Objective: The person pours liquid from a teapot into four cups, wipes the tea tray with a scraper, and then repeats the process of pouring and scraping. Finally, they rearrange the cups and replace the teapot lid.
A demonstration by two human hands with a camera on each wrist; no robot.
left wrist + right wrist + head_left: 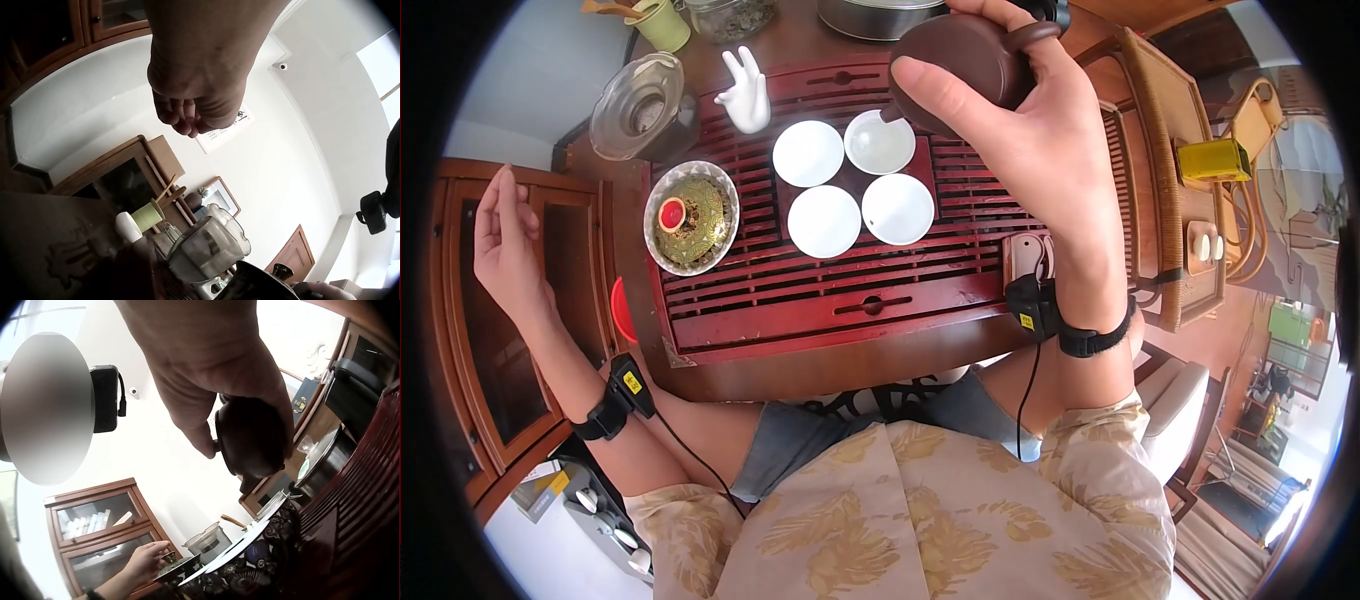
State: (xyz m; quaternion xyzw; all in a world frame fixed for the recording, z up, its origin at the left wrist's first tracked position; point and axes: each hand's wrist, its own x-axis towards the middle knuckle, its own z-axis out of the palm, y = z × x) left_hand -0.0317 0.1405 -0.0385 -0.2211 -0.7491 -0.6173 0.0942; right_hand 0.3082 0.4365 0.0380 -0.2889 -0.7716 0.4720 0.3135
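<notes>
My right hand (1045, 150) grips a dark brown clay teapot (960, 75), its thumb along the near side and other fingers around the far side. The teapot is tilted, and in the head view its spout meets the rim of the back right white cup (880, 145). Pale liquid shows in that cup. Beside it stand more white cups (824, 221), grouped on the slatted red tea tray (770, 325). My left hand (512, 240) is raised off the tray's left side, holding nothing, its fingers loosely bent. In the right wrist view the teapot (253, 434) hangs below my palm.
A bowl with a gold-green lid (698, 222) and red knob sits at the tray's left. Behind it are a clear pitcher (625, 110), a white hand figurine (746, 95) and a green holder (662, 27). A metal pot (870, 22) stands at the back. A rattan shelf (1165, 110) is right.
</notes>
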